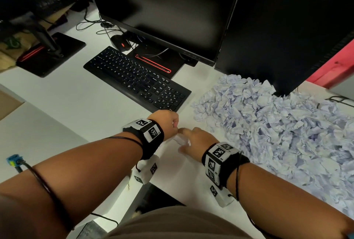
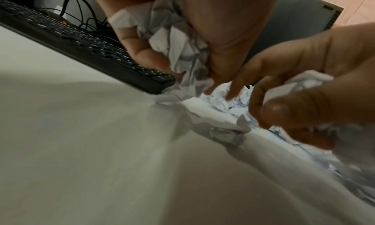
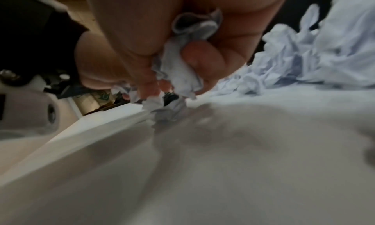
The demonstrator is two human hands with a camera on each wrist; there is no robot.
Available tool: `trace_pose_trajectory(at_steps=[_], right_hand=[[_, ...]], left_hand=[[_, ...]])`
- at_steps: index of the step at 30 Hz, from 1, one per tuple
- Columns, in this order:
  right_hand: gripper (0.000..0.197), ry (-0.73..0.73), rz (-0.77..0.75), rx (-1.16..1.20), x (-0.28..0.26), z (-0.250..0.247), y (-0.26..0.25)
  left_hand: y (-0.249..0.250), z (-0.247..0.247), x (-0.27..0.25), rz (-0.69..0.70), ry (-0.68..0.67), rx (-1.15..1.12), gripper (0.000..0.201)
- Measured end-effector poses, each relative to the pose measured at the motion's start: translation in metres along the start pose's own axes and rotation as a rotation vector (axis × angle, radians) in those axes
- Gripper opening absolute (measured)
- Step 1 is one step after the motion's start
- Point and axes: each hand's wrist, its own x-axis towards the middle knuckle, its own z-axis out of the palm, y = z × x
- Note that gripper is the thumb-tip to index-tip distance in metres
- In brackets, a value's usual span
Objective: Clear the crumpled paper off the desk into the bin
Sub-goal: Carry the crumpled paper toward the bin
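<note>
Step in hand: gathering, judged from both hands already loaded near the desk's front edge.
Left hand (image 1: pixel 167 122): fingers curled tight round a wad of crumpled paper (image 2: pixel 178 40); a tail of it hangs down to the desk (image 1: pixel 76 104).
Right hand (image 1: pixel 195 139): thumb and fingers clamped on a second wad (image 3: pixel 182 74); one more loose ball (image 2: pixel 215 121) lies on the desk between the two hands.
Paper pile (image 1: pixel 277 127): a big heap remains on the right side of the desk, beside the keyboard (image 1: pixel 138 80) and under the monitors.
Bin: not visible in any view.
Next move: I think both handfuls must be carried to the bin and dropped there, then the hands return for the heap; the hanging tail may slip out during the carrying.
</note>
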Motion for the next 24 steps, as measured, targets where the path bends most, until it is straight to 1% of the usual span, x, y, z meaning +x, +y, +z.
trace_pose_trajectory(at_steps=[1, 5, 7, 8, 12, 14, 15, 17, 19, 20, 22, 23, 24], right_hand=[[0.055, -0.032, -0.006, -0.019, 0.001, 0.005, -0.003], [0.039, -0.052, 0.003, -0.074, 0.004, 0.014, -0.003], [0.038, -0.050, 0.026, -0.117, 0.005, 0.010, -0.001], [0.039, -0.025, 0.046, -0.122, 0.005, 0.006, 0.000], [0.042, 0.166, 0.194, -0.101, 0.008, -0.015, 0.013], [0.043, 0.218, 0.248, -0.109, 0.013, -0.024, 0.022], [0.042, 0.209, 0.274, -0.143, 0.014, -0.027, 0.026], [0.039, 0.145, 0.285, -0.190, 0.017, -0.028, 0.030], [0.032, 0.069, 0.297, -0.176, 0.018, -0.022, 0.030], [0.031, 0.036, 0.278, -0.185, 0.020, -0.017, 0.031], [0.031, -0.010, 0.259, -0.212, 0.022, -0.010, 0.029], [0.030, -0.021, 0.273, -0.200, 0.021, -0.010, 0.025], [0.030, -0.042, 0.275, -0.201, 0.021, -0.009, 0.022]], left_hand=[[-0.003, -0.001, -0.002, -0.011, -0.007, -0.004, 0.008], [-0.012, -0.003, -0.008, -0.034, -0.031, -0.029, 0.008], [-0.015, -0.002, -0.010, -0.051, -0.037, -0.065, 0.006], [-0.017, -0.001, -0.011, -0.061, -0.037, -0.086, 0.010], [-0.019, 0.004, -0.012, -0.057, -0.051, -0.108, 0.024], [-0.021, 0.006, -0.011, -0.073, -0.009, -0.136, 0.026], [-0.021, 0.007, -0.011, -0.097, 0.026, -0.150, 0.026], [-0.023, 0.008, -0.011, -0.135, 0.099, -0.175, 0.029], [-0.026, 0.007, -0.012, -0.138, 0.127, -0.188, 0.032], [-0.028, 0.007, -0.012, -0.119, 0.121, -0.180, 0.039], [-0.030, 0.004, -0.012, -0.087, 0.064, -0.145, 0.057], [-0.030, 0.002, -0.012, -0.088, 0.008, -0.114, 0.060], [-0.031, 0.002, -0.009, -0.079, -0.052, -0.072, 0.056]])
